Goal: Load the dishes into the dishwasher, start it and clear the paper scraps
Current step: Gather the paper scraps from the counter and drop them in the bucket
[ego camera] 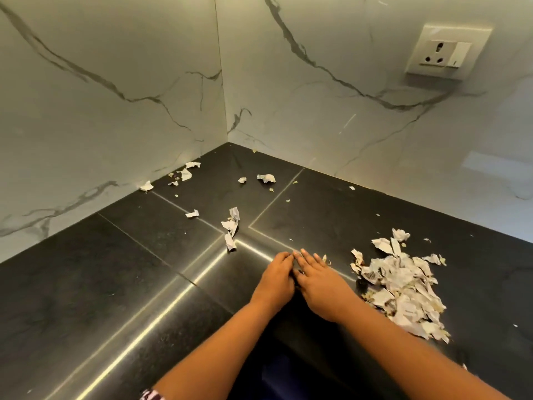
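A large heap of torn paper scraps [403, 290] lies on the black countertop [115, 284] to the right of my hands. My left hand [275, 281] and my right hand [320, 287] rest side by side, palms down, fingertips touching the counter near its middle. Whether a scrap lies under them is hidden. A strip of crumpled scraps [232, 228] lies just beyond my left hand. Smaller scattered scraps [184, 174] sit along the left wall, and two more scraps [265, 178] lie near the corner. No dishes or dishwasher are in view.
Marble walls meet in a corner [227, 140] behind the counter. A wall socket [448, 51] is mounted at the upper right. Tiny crumbs dot the counter surface.
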